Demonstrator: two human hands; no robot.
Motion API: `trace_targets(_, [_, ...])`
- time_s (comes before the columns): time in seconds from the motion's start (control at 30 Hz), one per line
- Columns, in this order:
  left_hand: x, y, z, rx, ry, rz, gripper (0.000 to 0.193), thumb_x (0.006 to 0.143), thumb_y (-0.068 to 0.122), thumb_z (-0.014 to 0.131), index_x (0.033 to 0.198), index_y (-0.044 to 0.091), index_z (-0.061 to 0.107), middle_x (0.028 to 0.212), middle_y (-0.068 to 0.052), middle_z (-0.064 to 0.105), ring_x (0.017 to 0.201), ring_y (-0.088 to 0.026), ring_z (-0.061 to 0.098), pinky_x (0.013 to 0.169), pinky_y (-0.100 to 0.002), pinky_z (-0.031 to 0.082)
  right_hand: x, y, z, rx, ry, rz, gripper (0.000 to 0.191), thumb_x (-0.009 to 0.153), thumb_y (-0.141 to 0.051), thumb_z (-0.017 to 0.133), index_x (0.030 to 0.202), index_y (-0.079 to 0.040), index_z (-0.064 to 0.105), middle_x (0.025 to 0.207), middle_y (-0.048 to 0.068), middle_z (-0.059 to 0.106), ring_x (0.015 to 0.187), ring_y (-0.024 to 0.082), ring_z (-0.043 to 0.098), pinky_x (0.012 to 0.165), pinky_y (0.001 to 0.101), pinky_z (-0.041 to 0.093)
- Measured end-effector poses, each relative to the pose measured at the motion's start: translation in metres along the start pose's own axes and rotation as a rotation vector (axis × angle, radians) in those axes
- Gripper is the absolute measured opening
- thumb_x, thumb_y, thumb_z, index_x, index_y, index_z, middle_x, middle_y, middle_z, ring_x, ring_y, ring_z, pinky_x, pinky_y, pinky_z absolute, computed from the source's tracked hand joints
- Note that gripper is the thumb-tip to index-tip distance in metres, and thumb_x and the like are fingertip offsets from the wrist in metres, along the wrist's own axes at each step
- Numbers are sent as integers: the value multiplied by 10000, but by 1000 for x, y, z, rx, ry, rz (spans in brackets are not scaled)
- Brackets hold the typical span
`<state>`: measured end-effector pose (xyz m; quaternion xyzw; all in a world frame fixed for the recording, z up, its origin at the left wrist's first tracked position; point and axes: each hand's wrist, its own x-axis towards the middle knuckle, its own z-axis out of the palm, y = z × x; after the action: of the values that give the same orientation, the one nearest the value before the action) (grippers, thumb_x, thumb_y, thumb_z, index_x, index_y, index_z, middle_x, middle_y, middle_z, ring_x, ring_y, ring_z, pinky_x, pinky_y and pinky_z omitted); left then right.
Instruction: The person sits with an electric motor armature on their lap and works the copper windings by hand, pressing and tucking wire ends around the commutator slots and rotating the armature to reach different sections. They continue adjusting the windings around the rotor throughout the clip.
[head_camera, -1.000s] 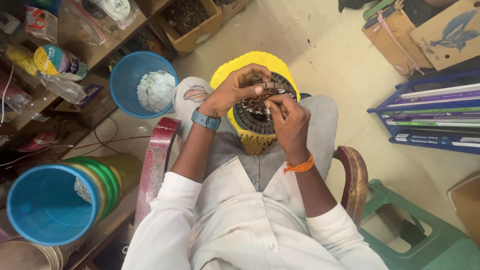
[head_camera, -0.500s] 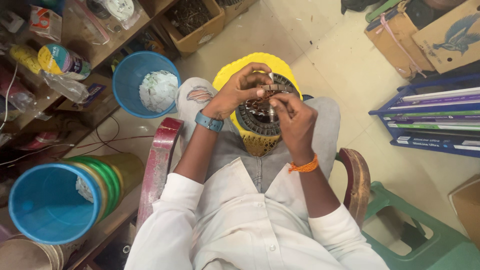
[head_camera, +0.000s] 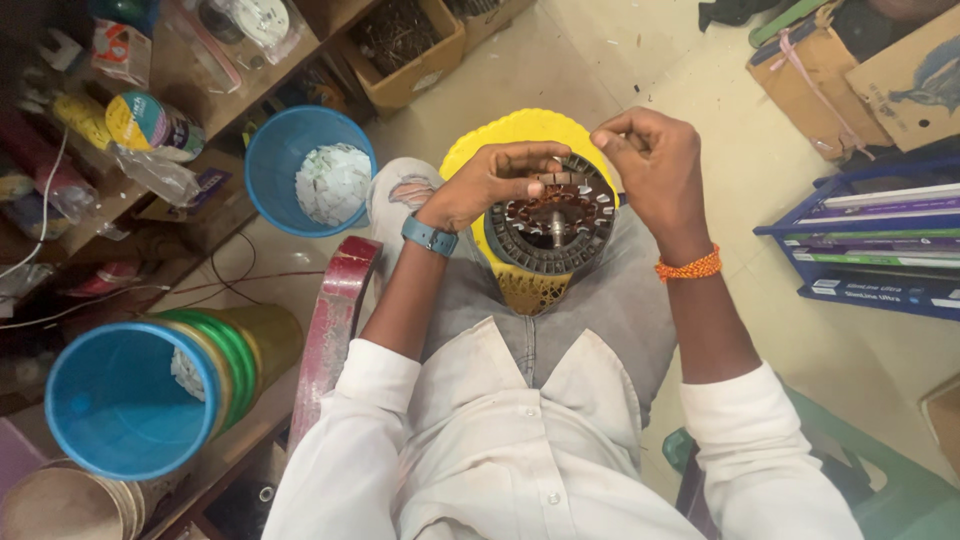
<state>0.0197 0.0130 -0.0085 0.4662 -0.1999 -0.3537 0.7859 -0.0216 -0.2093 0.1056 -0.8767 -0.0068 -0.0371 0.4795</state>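
While the person sits in a chair with dark red wooden armrests (head_camera: 335, 320), the view from the head looks straight down at the lap. At the far left a wooden shelf (head_camera: 150, 150) carries a round tin with a coloured label (head_camera: 140, 122) and clear plastic bags. Below it, near the bottom left corner, stands a blue plastic bucket (head_camera: 120, 405) nested in a stack of green and yellow ones, and further up the floor holds a second blue plastic bucket with white scraps inside (head_camera: 312, 170). A brown cardboard box of dark small parts (head_camera: 405, 45) sits above that.

The left hand (head_camera: 490, 180), with a blue wristwatch, grips the upper left rim of a round dark metal motor stator with copper windings and a steel shaft at its centre (head_camera: 555, 225); its fingers (head_camera: 535, 155) curl over the edge, closed on the part. The stator rests on a yellow plastic stool (head_camera: 520, 135) that stands between the knees.

The right hand (head_camera: 655, 165), with an orange thread band at the wrist, is raised just above the stator's upper right edge, fingers pinched tightly together; whether they hold a thin wire I cannot tell.

To the right lie cardboard pieces (head_camera: 900, 80) and a blue rack of flat boxes (head_camera: 880, 240).
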Motion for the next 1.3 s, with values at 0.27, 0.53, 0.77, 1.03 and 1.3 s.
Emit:
trace_targets(0.27, [0,-1,2,-41,-7,-2,556,943,102,734,1461,7,557,1302,-74,705,1240,-159,646,1132,-316,468,-47,-18,11,-109,-71,-7,96,960,-94,729,935,-2,717,588,-28,515,539,28,412,486,263,330])
trace_targets(0.53, [0,-5,0,16,18,18,507,959,130,739,1424,-16,602,1270,-58,702,1207,-144,638,1115,-310,479,-60,-16,31,-34,15,-35,86,978,-68,721,946,11,713,603,13,501,551,41,390,515,264,332])
trace_targets(0.77, [3,-8,-1,33,-2,46,528,977,135,731,1462,-6,576,1264,-44,685,1212,-135,634,1125,-306,474,-47,-6,25,332,-59,51,76,1030,-80,696,1012,-7,711,765,-64,631,689,-11,499,616,230,406])
trace_targets(1.03, [2,-2,5,66,-27,95,473,997,164,712,1425,-7,608,1298,-58,694,1223,-149,642,1129,-320,483,-73,-1,24,-111,-19,-64,27,954,-42,737,949,-18,725,631,-49,537,542,25,402,492,245,288])
trace_targets(1.3, [-5,13,16,336,-22,206,388,1041,199,663,1391,33,651,1360,-91,653,1284,-189,616,1155,-346,456,-72,25,2,81,80,94,167,1013,-112,748,928,24,700,678,-93,456,613,3,331,534,232,255])
